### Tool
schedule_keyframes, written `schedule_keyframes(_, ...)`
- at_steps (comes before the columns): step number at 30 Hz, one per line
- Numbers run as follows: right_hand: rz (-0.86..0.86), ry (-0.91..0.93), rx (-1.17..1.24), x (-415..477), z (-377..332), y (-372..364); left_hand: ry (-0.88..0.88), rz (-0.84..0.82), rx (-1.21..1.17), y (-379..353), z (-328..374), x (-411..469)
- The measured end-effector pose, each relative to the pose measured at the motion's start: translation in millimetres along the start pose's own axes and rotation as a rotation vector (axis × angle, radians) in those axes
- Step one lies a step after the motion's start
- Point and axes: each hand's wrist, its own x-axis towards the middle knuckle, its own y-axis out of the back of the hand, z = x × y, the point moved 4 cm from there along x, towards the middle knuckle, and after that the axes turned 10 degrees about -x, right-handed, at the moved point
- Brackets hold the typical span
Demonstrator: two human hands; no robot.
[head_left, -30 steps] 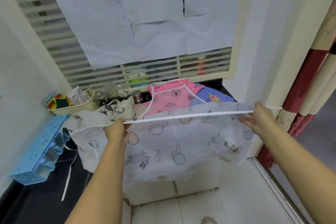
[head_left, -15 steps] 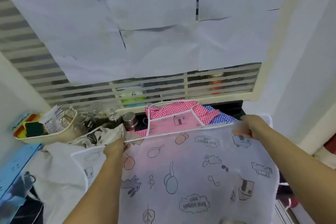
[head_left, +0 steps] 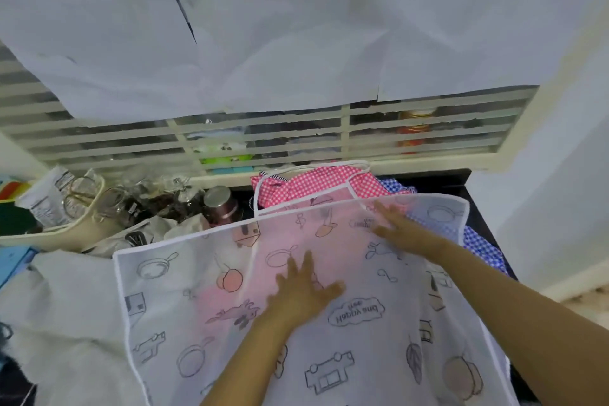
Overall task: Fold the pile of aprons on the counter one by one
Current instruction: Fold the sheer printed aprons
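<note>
White apron under seemingly flat hands

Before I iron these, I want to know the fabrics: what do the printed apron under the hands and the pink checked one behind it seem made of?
Printed apron: thin, translucent white sheet, likely plastic film or coated synthetic; the pink beneath shows through it. Pink checked apron: looks like matte woven gingham, perhaps cotton; it bunches softly.

A thin, translucent apron with a smooth matt finish is seen; checked cloth, matt paper sheets and a shiny metal lid are shown.
</note>
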Motion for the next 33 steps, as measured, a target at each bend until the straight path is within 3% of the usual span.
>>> schedule_keyframes(4, 0.103, 0.072, -0.025, 1, 1, -5, 0.09, -0.03, 0.071, -14, -18, 27)
schedule_keyframes(8, 0.225, 0.025, 0.006, -28, 19, -11, 0.111, -0.024, 0.123, -21, -18, 39)
schedule_keyframes(11, 0.297, 0.003, 0.167, -64, 38, -18, 0.101, 0.008, 0.15, -23, -15, 40)
schedule_keyframes(17, 0.302, -0.044, 0.306, -144, 66, -35, 0.033, 0.14, 0.18, -18, -19, 42)
schedule_keyframes(20, 0.391, -0.133, 0.343, -191, 81, -49, 0.04, 0.183, 0.171, -16, -24, 41)
schedule_keyframes(23, 0.517, -0.358, 0.343, -236, 99, -68, 0.074, 0.151, 0.212, -18, -28, 30)
schedule_keyframes(26, 0.366, -0.497, 0.271, -270, 109, -97, 0.096, 0.137, 0.217, -17, -38, 22)
schedule_keyframes(29, 0.245, -0.535, 0.215, -282, 110, -130, -0.012, 0.182, 0.084, -11, -27, 0)
schedule_keyframes(33, 0.521, -0.441, 0.235, -285, 101, -148, -0.415, 0.439, -0.329, -12, 9, -92)
